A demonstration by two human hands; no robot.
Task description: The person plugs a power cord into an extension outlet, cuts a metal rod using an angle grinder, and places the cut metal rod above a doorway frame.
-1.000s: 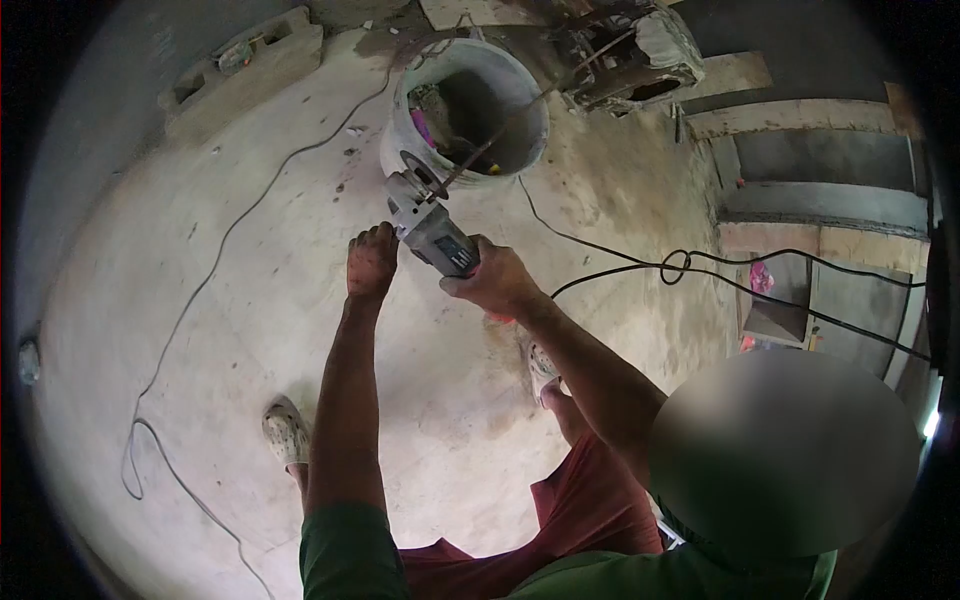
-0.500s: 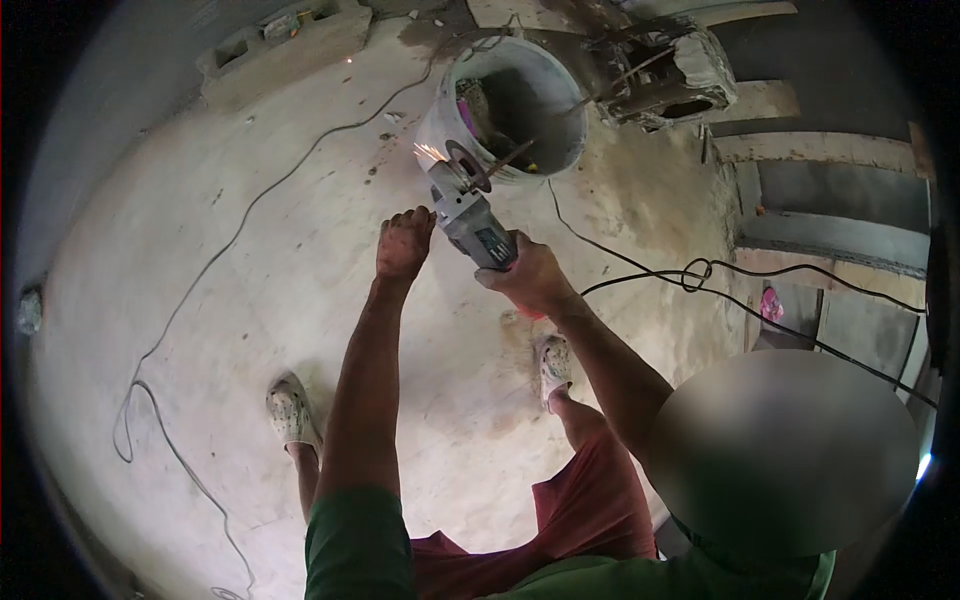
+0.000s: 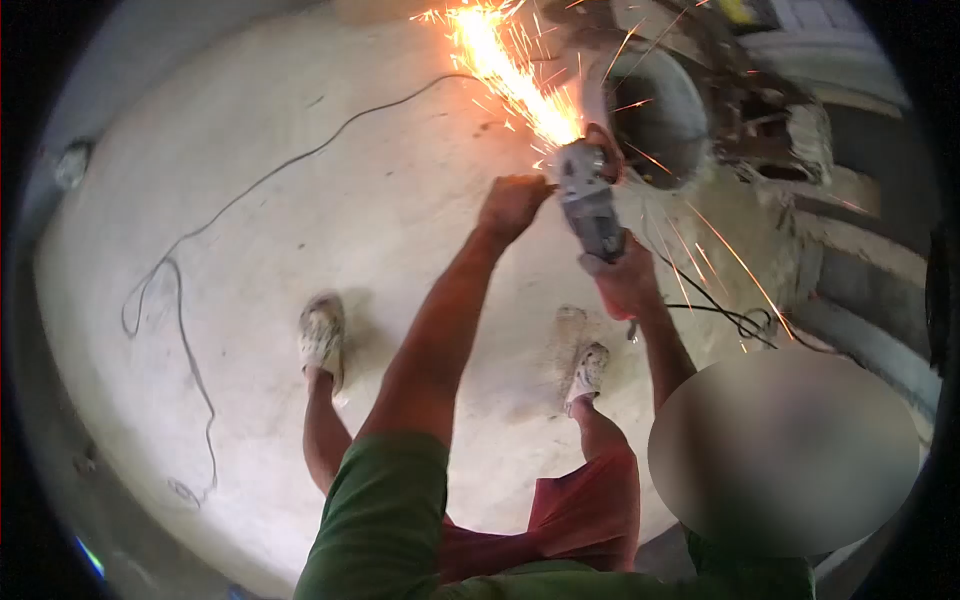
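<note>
- Head view: one grinder [image 3: 588,205], sparking
- One right hand [image 3: 622,275] clasps its rear; one left hand [image 3: 514,206] grips its side
- One bucket [image 3: 688,110] right of it
- Two shoes [image 3: 322,338] below it

A grey cable [image 3: 256,182] winds across the pale floor [image 3: 250,380], looping at the left; a whitish lump [image 3: 72,165] lies near the floor's edge. Upper right, a rough blocky object [image 3: 808,140] stands near pale ledges [image 3: 868,348].

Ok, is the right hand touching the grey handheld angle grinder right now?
Touching. The head view shows the bare right hand wrapped around the rear end of the grey handheld angle grinder, no gap between them.
</note>
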